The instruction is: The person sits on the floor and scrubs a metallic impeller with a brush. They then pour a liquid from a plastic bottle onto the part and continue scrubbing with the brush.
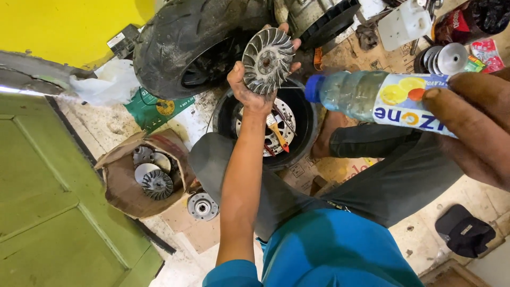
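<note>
Head view: left hand (254,87) clasping a finned metal pulley disc (268,60) by its lower rim, disc raised upright above the black bowl (305,125) and in front of the scooter tyre (186,40). Right hand (473,125) close to the lens, wrapped around a clear plastic bottle (372,95) lying sideways, blue cap pointing toward the disc, just beside it but apart. Similar discs in a cardboard box (125,191) lower left.

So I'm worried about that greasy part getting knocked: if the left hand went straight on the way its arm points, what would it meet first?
Probably the black rubber tyre just beyond the left hand and its finned grey metal disc; depth is unclear.
</note>
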